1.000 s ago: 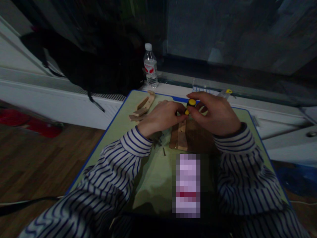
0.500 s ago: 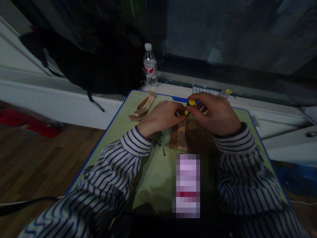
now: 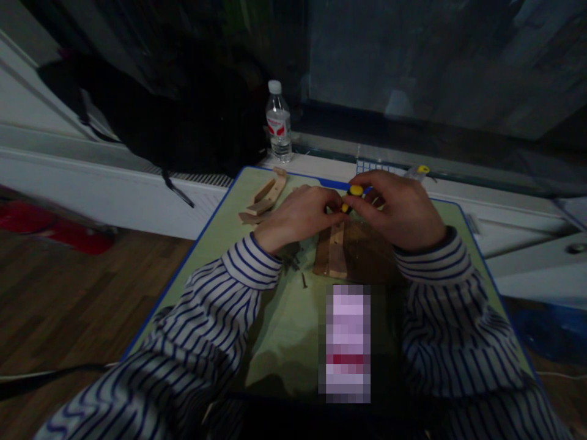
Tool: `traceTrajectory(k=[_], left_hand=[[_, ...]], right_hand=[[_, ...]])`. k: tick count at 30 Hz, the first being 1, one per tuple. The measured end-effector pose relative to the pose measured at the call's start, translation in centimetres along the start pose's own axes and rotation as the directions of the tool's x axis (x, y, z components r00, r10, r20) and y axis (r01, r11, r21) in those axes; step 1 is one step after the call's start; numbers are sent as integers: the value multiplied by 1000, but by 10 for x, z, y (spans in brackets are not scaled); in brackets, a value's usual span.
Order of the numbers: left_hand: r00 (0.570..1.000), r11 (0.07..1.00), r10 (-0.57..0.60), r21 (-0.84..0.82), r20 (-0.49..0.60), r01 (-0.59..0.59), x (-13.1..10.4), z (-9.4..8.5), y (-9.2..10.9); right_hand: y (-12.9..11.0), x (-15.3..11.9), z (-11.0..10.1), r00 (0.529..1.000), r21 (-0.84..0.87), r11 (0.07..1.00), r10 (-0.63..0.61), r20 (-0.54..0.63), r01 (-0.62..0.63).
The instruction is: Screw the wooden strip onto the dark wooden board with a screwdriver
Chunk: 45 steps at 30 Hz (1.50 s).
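A yellow-and-black screwdriver (image 3: pixel 355 191) stands nearly upright over a wooden strip (image 3: pixel 338 260) that has a hole in it. My right hand (image 3: pixel 398 208) is closed, thumb and fingers round the top of the handle. Lower down, the fingertips of my left hand (image 3: pixel 302 214) pinch the same tool; its tip is hidden behind them. The strip lies on a brown wooden board (image 3: pixel 369 250). Beside the board, under my left wrist, are several small dark screws, one screw (image 3: pixel 303 280) lying apart from the others.
More cut wooden pieces (image 3: pixel 270 194) lie at the back left of the green table (image 3: pixel 275 342). A water bottle (image 3: pixel 279 125) stands on the sill behind. A yellow-ended cutter-like tool (image 3: pixel 420 171) is past my right hand. A pixelated patch covers the front middle.
Almost nothing differs. My right hand's fingers have shifted very slightly on the handle; my left hand, the strip and the board stay in place.
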<state>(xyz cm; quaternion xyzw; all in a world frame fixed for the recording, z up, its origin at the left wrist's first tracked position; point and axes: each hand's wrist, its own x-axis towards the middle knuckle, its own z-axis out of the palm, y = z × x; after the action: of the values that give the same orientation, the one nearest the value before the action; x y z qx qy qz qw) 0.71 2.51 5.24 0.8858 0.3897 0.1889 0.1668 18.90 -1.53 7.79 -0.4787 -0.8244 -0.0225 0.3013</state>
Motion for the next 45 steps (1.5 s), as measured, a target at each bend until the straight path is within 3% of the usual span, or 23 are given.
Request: traceTrajectory(k=[30, 45], left_hand=[[998, 998, 57, -3, 31, -57, 0, 0, -2], [999, 999, 24, -34, 45, -23, 0, -2, -1]], right_hand=[[-1, -1, -3, 999, 13, 999, -40, 7, 40], [1, -1, -1, 998, 1, 998, -63, -26, 63]])
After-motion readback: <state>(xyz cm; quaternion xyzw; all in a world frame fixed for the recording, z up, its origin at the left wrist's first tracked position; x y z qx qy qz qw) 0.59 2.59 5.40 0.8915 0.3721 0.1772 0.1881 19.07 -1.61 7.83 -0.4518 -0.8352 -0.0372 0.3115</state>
